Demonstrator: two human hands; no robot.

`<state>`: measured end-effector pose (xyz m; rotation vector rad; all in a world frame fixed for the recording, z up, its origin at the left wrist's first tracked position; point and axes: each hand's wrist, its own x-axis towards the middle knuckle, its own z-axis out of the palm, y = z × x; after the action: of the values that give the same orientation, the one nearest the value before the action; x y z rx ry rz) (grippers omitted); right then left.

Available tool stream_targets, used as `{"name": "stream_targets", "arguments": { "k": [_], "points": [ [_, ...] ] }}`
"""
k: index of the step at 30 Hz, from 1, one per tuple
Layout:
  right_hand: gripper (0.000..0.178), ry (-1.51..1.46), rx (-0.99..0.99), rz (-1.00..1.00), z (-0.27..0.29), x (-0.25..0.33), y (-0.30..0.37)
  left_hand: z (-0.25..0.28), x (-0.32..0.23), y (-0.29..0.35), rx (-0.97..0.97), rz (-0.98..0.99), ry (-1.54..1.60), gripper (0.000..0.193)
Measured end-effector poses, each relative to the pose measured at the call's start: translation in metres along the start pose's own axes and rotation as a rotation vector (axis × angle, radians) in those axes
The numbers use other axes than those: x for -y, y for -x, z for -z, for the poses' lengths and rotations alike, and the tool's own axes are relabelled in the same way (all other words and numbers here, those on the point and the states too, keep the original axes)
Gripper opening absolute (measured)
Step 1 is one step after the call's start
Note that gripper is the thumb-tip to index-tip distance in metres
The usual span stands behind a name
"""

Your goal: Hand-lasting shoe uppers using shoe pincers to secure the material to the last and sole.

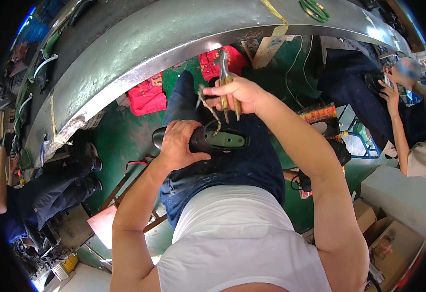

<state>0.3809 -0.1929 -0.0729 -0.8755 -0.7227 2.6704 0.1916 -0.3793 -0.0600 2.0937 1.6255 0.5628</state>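
A black shoe (200, 142) lies across my thighs, its toe pointing left. Inside its opening shows a green shoe last (228, 140) with holes in its top. My left hand (179, 140) is closed over the front of the shoe, thumb along its near side. Above and to the right, my right hand (242, 92) grips a pair of pliers (223, 65) with yellowish handles, jaws pointing away from me. A twisted cord (216, 117) runs from the fingers of that hand down to the last. How the cord is fastened there cannot be made out.
A long metal bench (144, 56) curves across the far side, with a green coil (314, 9) on it. Red cloth bundles (147, 96) lie on the green floor. One person sits at right, another at left. A cardboard box (393, 248) stands at lower right.
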Motion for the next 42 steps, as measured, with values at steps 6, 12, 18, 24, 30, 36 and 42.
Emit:
{"name": "stream_targets", "arguments": {
  "k": [6, 12, 18, 24, 30, 36, 42],
  "points": [
    [0.029, 0.161, -0.100, -0.025, -0.017, 0.008, 0.019, -0.001, -0.003, -0.002, -0.009, -0.018, -0.011, 0.082],
    [0.032, 1.131, -0.022, -0.239, -0.025, -0.006, 0.008, -0.001, -0.006, -0.004, 0.007, -0.019, -0.025, 0.083],
    [0.017, 0.387, 0.025, -0.050, -0.013, -0.016, -0.006, 0.000, -0.008, 0.000, -0.022, -0.044, -0.061, 0.084],
    [0.022, 0.291, -0.008, 0.271, -0.017, -0.005, 0.050, 0.001, -0.007, 0.005, -0.046, -0.038, -0.056, 0.084],
    [0.022, 0.274, -0.160, 0.535, -0.023, -0.004, 0.117, 0.005, -0.010, -0.001, -0.044, -0.049, -0.028, 0.081],
    [0.020, 0.521, 0.025, 0.567, -0.020, -0.021, 0.147, 0.002, -0.014, -0.005, -0.041, -0.074, -0.042, 0.081],
    [0.020, 0.459, 0.235, 0.301, -0.026, -0.038, 0.147, 0.001, -0.017, -0.002, -0.059, -0.062, -0.038, 0.080]
  ]
}}
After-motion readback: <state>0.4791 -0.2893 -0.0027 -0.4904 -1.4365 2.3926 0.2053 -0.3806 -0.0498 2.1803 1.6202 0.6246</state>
